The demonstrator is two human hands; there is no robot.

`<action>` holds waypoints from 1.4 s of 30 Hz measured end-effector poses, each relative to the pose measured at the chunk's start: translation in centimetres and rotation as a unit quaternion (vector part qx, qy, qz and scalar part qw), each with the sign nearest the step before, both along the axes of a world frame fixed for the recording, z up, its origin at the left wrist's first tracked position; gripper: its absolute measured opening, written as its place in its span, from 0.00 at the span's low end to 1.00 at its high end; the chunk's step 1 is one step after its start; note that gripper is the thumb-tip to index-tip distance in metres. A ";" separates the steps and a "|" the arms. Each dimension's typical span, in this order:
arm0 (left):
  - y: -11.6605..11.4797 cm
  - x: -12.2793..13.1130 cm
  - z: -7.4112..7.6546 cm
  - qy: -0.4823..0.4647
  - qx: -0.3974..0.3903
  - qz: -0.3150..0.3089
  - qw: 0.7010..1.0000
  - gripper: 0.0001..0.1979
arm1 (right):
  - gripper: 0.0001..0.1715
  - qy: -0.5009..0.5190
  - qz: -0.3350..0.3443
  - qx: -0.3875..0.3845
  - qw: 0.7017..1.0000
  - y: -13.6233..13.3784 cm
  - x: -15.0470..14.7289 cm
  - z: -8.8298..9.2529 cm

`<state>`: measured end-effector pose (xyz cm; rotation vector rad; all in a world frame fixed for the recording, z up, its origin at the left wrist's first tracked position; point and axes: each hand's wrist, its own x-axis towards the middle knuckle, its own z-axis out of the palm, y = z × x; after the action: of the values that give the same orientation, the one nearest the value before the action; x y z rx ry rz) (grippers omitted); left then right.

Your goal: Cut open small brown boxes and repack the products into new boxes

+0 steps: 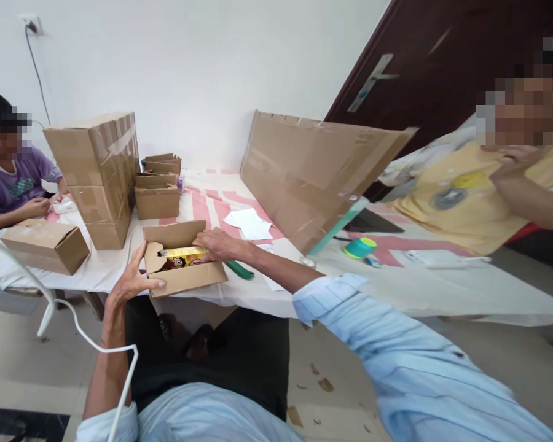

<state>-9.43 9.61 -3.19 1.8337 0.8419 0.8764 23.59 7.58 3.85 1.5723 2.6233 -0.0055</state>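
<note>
An open cardboard box [188, 281] lies at the table's near edge, its long back flap raised. Inside sits a yellow printed package [177, 259] with dark and red patches; its right end is covered. My left hand [133, 276] grips the box's left end, thumb along the front wall and fingers behind the end flap. From the right, my right hand [219, 244] reaches over the box with fingers curled down at the package's right end. Its fingertips are partly hidden. A green-handled tool [240, 270] lies just right of the box, under my right forearm.
Stacked taped boxes [105, 178] stand at the left, near a closed box [46, 244] and a smaller open box [157, 196]. White papers [249, 223], a leaning cardboard sheet [317, 172] and a teal tape roll [360, 247] are rightward. One person sits at each side. A white cable [96, 348] hangs in front.
</note>
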 end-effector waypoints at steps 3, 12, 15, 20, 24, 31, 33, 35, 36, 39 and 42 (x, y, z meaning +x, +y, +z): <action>0.3 0.1 0.5 0.002 -0.005 0.007 1.000 0.68 | 0.18 0.069 -0.004 -0.006 0.998 -0.1 0.3 0.2; 5.5 1.1 1.8 -0.020 -0.015 0.005 1.000 0.70 | 0.26 0.462 -0.034 0.058 0.884 -2.2 3.3 5.1; 8.0 1.6 2.8 -0.014 -0.009 0.004 1.000 0.69 | 0.30 0.537 -0.037 0.092 0.838 -2.5 4.3 6.9; 9.8 1.4 4.6 0.038 0.075 0.081 0.993 0.56 | 0.33 0.608 -0.051 0.071 0.789 -3.5 5.0 7.7; 6.9 1.5 6.2 0.002 0.213 0.200 0.956 0.38 | 0.34 0.652 -0.049 0.039 0.756 -4.4 4.0 5.9; -1.2 3.3 9.5 -0.135 0.071 0.073 0.986 0.41 | 0.33 0.703 -0.074 -0.026 0.707 -5.4 0.7 4.5; -2.4 3.7 10.0 -0.134 0.029 0.050 0.989 0.44 | 0.34 0.707 -0.063 -0.049 0.703 -5.4 0.0 5.1; -3.3 4.2 10.0 -0.127 -0.023 0.026 0.991 0.42 | 0.35 0.713 -0.053 -0.050 0.697 -5.3 -0.4 5.6; -3.7 4.5 9.8 -0.135 -0.048 0.020 0.990 0.40 | 0.35 0.720 -0.053 -0.031 0.691 -5.3 -0.5 5.7; -4.9 5.8 8.5 -0.225 -0.103 0.055 0.967 0.36 | 0.39 0.747 -0.070 0.074 0.657 -5.3 -0.9 4.5; -6.1 7.4 6.9 -0.312 -0.128 0.112 0.935 0.34 | 0.46 0.765 -0.087 0.117 0.628 -6.4 -2.1 1.8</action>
<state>-2.03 3.56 3.69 1.1360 0.7129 1.3324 21.54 1.23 5.66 2.5811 3.3806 -1.9116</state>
